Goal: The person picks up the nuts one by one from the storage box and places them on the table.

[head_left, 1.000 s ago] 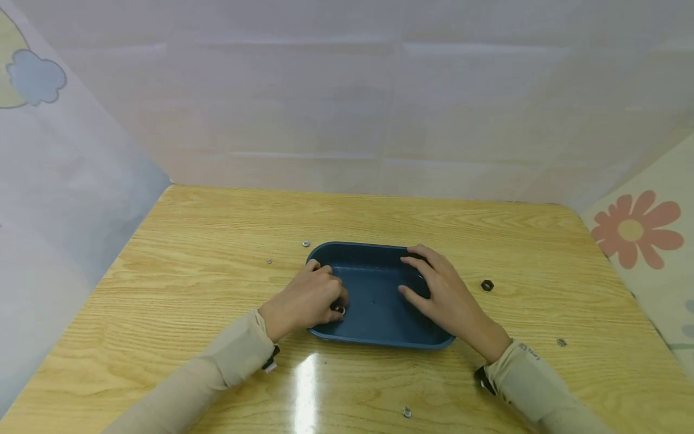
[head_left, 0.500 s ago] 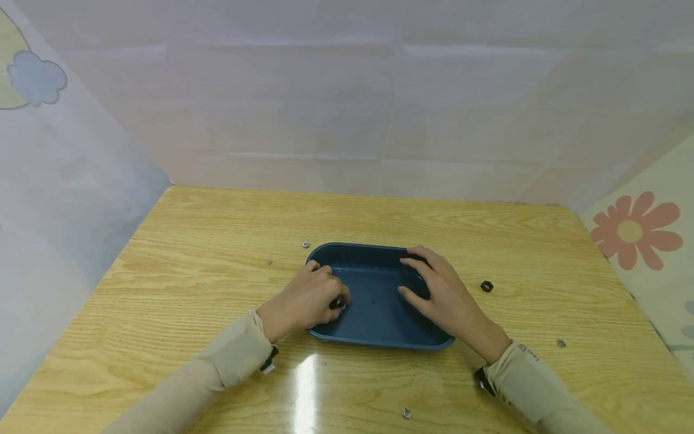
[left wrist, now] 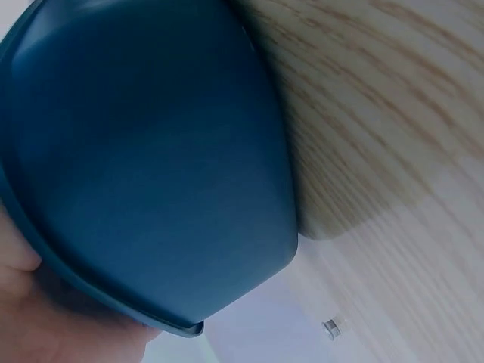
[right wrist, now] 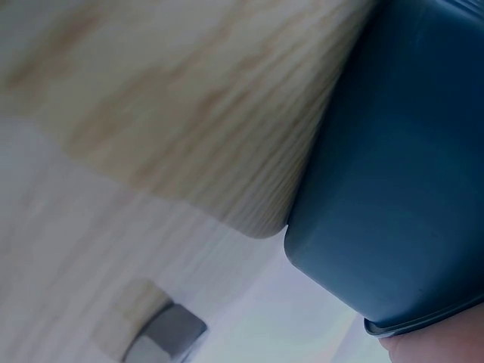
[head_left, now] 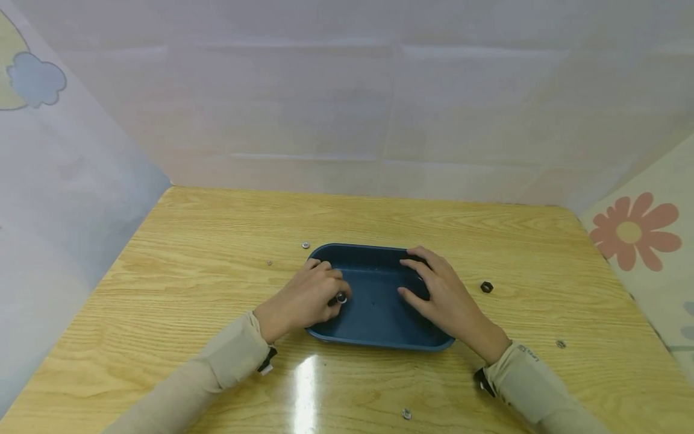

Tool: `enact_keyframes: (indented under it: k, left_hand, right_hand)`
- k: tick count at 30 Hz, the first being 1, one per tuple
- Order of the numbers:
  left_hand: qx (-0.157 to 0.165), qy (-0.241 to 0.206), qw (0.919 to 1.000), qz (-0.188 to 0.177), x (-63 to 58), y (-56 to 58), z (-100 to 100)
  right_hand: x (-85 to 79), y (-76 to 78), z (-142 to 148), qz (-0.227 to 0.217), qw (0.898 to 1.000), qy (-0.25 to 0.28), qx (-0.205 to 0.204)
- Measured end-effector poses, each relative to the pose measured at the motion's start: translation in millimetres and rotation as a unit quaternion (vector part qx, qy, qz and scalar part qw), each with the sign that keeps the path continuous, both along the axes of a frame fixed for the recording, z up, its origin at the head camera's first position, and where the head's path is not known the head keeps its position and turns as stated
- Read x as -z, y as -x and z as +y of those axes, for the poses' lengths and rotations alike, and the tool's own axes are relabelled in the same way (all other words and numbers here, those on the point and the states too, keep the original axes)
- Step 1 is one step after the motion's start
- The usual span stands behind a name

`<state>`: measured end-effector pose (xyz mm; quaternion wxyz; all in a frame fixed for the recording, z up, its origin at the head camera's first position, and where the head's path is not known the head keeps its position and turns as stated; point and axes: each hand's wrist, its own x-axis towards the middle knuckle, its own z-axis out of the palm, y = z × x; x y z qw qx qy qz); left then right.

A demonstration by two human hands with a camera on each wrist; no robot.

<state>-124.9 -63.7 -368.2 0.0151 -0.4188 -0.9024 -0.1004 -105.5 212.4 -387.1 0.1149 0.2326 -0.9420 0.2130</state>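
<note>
A dark blue plastic tray (head_left: 374, 307) lies on the wooden table between both hands. Over its left end bends my left hand (head_left: 306, 301), pinching a small round metal piece (head_left: 341, 298) between curled fingers and thumb. The piece has a shiny ring-shaped face, and its exact kind is hard to tell. Across the right rim rests my right hand (head_left: 447, 292), its fingers loosely spread inside the tray and holding nothing. From the left wrist the tray's outer wall (left wrist: 166, 166) fills much of the view; the held piece is hidden behind it.
A black hex nut (head_left: 487, 287) sits right of the tray. Small silvery nuts lie around: one at the back left (head_left: 306, 245), one near the front (head_left: 406, 414), one at the far right (head_left: 561, 344). A tiny piece (head_left: 269, 263) is left. White sheeting (head_left: 347, 108) hangs behind.
The small metal piece in my left fingers has risen slightly and turned, showing its round face more fully. My right hand has stayed still on the tray.
</note>
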Motion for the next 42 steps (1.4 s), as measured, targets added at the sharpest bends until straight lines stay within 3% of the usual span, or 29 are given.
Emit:
enact_keyframes:
  k: [18, 42]
  left_hand:
    - [-0.024, -0.029, 0.9985, 0.04, -13.8, 0.3, -17]
    - [-0.11, -0.067, 0.9902, 0.054, -26.7, -0.9, -62]
  right_hand:
    - [1.7, 1.2, 1, 0.004, 1.0, -0.001, -0.003]
    - [3.2, 2.2, 1, 0.017, 1.0, 0.0, -0.008]
